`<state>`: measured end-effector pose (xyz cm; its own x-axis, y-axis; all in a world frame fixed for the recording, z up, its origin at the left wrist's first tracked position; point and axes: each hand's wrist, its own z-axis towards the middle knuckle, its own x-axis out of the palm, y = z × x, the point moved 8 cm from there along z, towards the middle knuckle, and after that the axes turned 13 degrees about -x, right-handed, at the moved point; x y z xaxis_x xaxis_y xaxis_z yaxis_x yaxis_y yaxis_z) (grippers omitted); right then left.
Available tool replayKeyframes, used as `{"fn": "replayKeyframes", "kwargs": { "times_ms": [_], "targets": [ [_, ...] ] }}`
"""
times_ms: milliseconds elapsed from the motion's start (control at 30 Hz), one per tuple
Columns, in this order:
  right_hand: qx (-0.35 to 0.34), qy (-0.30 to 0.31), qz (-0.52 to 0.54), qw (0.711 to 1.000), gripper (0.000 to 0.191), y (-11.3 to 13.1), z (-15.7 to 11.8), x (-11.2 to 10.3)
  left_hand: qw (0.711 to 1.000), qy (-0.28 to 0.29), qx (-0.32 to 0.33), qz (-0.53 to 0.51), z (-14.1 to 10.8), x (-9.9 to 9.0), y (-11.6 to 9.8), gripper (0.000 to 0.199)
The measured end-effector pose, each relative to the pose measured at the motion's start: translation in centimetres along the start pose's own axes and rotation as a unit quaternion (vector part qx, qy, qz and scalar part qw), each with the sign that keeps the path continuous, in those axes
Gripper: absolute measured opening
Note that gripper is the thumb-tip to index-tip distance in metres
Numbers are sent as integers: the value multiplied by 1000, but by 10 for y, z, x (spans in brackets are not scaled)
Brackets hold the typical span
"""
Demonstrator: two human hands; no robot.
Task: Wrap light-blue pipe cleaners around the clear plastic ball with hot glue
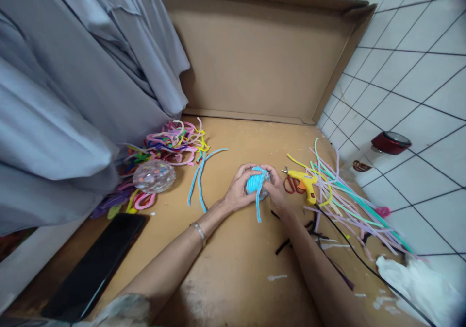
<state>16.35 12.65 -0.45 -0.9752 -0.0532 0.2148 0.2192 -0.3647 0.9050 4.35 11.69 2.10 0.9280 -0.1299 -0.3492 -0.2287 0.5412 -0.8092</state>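
the left hand (241, 190) curls around a small rounded clear piece (263, 195) wrapped in fuzzy bright-blue stems (253, 184), the right hand (275, 192) pressed to its other side, over the middle of the tan tabletop (233, 259). i'd judge the wrapping well along, though a clear patch shows at the lower edge and one blue end (258, 211) dangles loose. spare long blue stems (200, 187) lie apart to the left

Blue-wrapped ball (254, 183) partly hidden by hands (239, 194), jar label (362, 165) illegible, cloth (73, 89) cropped
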Motion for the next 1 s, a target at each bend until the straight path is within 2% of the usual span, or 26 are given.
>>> {"fn": "replayKeyframes", "kwargs": {
  "times_ms": [167,367,533,733,1000],
  "targets": [
    [4,17,15,1000,46,-4,-1,-3,999,0,-11,32,0,0,2,49],
    [3,28,13,1000,45,0,-2,3,1000,1,-25,12,-1,-3,1,38],
    [3,17,18,1000,43,3,-3,5,999,-14,-41,-7,-1,-4,-1,36],
    [36,-6,83,996,36,-3,1,2,997,-23,-66,-28,0,-6,0,39],
    [28,-6,81,996,31,-1,-1,3,997,-48,-54,-16,2,-7,-2,30]
  ]
}}
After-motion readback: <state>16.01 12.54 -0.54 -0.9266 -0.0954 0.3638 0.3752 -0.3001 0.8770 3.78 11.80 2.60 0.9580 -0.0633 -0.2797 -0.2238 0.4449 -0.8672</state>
